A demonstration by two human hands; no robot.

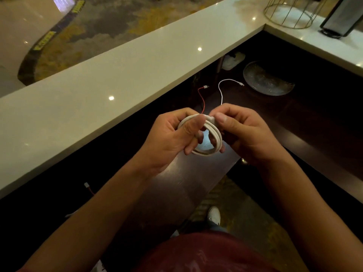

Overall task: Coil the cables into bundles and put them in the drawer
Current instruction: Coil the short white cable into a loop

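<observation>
Both hands grip a white cable coil [204, 138] above the dark desk: left hand [172, 138] curled round the loops, right hand [245, 132] pinching its end. Tucking that end snugly should keep the bundle tight. Beyond, a red cable [202, 99] and a loose white cable [225, 85] lie uncoiled; no drawer shows.

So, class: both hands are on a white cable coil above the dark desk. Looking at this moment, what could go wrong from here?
1. The white coil is kept together only by the left hand and right hand; a loosened grip might let the loops spring apart.
2. The loose white cable and red cable lie close together on the dark desk, so they may tangle when picked up.
</observation>
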